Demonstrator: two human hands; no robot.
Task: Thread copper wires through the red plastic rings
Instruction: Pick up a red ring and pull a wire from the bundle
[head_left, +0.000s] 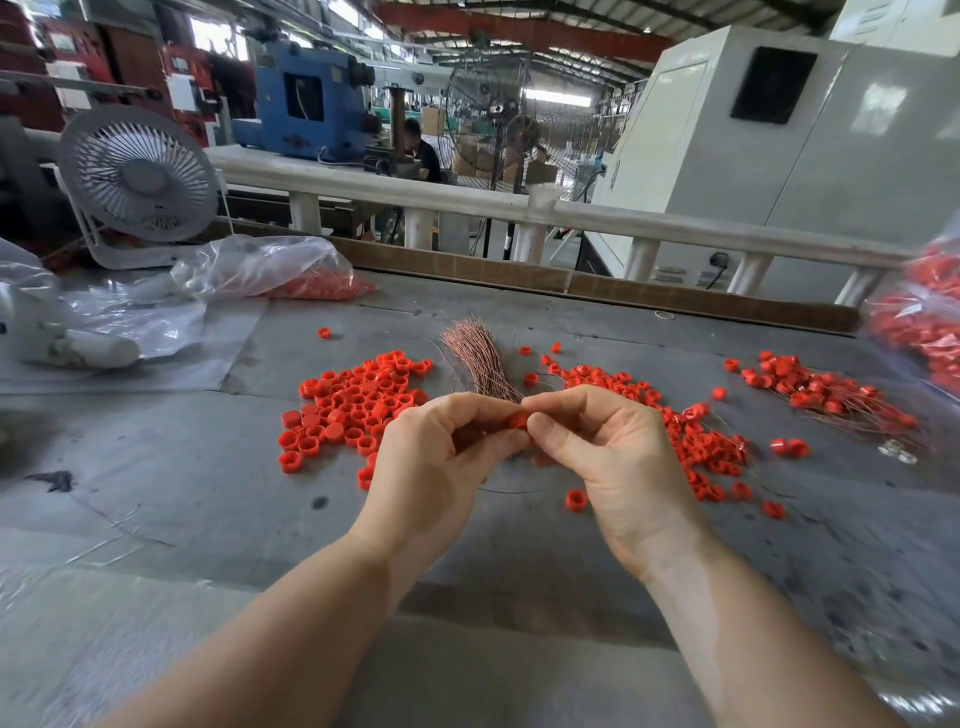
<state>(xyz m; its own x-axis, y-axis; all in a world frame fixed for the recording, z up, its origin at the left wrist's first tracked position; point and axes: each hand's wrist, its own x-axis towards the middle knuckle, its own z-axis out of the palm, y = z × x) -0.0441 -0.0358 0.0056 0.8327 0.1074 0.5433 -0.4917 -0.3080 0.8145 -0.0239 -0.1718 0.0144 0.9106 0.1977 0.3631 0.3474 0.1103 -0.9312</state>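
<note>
A single red plastic ring (518, 419) is pinched between the fingertips of the left hand (441, 460) and the right hand (605, 452), both held with fingers curled just above a grey work table (208, 499). A bundle of copper wires (480, 364) is gripped in the left hand and fans up and away behind the knuckles; the strands are too many and too fine to be counted.

Three heaps of red rings are seen on the table. One pile of loose rings (353, 402) lies left of the hands, a second pile (691, 431) lies right of them with thin wires showing among the rings, and a third, smaller heap of wired rings (826, 389) is spread farther right. About a dozen stray rings are scattered between and around the heaps, one of them (575, 500) just below the right wrist.

Two clear plastic bags holding more red rings are placed at the table's edges, one at far left (291, 270) and one at the right border (919, 317). A small white desk fan (137, 179) stands at the left rear. Beyond a white rail (519, 208), a factory hall is visible, with a blue machine (306, 104), a large pedestal fan (491, 111), a grey cabinet (779, 150) and one seated worker (423, 150).
</note>
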